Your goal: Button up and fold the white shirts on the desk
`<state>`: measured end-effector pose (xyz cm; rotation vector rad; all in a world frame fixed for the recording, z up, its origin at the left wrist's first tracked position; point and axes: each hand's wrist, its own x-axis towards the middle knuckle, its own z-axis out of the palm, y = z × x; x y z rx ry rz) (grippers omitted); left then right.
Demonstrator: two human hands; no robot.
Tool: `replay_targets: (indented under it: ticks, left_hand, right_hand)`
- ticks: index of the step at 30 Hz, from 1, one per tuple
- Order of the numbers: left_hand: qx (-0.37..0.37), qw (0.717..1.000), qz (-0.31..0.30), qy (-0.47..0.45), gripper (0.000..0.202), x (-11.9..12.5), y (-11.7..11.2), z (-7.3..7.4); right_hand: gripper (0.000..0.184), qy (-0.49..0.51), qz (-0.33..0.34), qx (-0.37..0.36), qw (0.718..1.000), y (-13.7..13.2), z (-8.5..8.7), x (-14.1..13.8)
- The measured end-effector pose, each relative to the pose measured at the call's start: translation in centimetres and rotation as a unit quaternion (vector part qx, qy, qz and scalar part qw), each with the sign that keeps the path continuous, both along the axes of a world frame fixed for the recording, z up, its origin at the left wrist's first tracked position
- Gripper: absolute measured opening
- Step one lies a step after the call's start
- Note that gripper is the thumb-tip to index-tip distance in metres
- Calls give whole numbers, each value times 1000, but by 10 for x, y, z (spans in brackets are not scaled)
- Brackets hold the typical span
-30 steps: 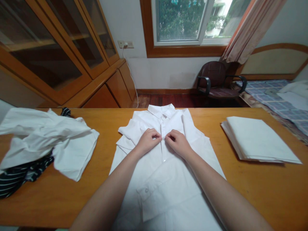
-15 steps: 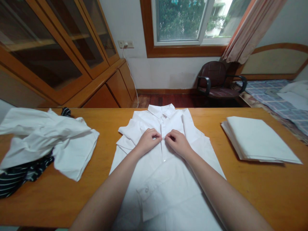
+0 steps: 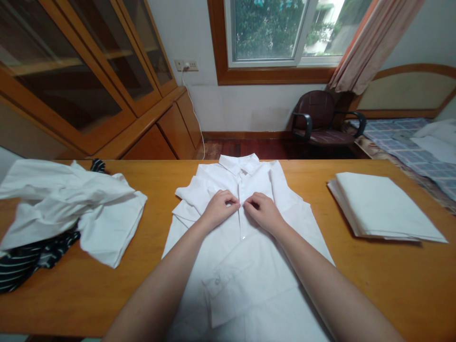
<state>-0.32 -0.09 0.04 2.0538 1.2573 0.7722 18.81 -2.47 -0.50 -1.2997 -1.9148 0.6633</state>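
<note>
A white button-up shirt [image 3: 249, 266] lies face up on the wooden table [image 3: 392, 285], collar pointing away from me and sleeves folded across its front. My left hand [image 3: 219, 209] and my right hand [image 3: 261, 211] meet at the shirt's button strip below the collar. Each hand pinches the fabric there between thumb and curled fingers, on either side of a button.
A heap of crumpled white garments [image 3: 67, 204] over a black striped cloth [image 3: 24, 266] covers the table's left end. A neat stack of folded white shirts [image 3: 381, 206] sits at the right. Beyond the table are wooden cabinets [image 3: 89, 80], a dark armchair [image 3: 320, 121] and a bed [image 3: 416, 142].
</note>
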Motion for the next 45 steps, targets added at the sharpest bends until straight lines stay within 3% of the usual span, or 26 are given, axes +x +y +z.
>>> replay_targets:
  ticks: [13, 18, 22, 36, 45]
  left_hand:
    - [5, 1000, -5, -3, 7, 0, 1, -1]
    - [2, 1000, 2, 3, 7, 0, 0, -1]
    - [-2, 1000, 2, 4, 8, 0, 0, 1]
    - [-2, 1000, -3, -1, 15, 1, -1, 4]
    - [46, 999, 4, 8, 9, 1, -1, -3]
  right_hand:
    - [10, 38, -23, 19, 999, 1, -1, 1]
    - [36, 31, 2, 18, 999, -1, -5, 2]
    - [42, 7, 19, 9, 1000, -1, -6, 2]
    - [17, -8, 9, 6, 1000, 0, -7, 2]
    - [18, 47, -47, 19, 998, 2, -4, 3]
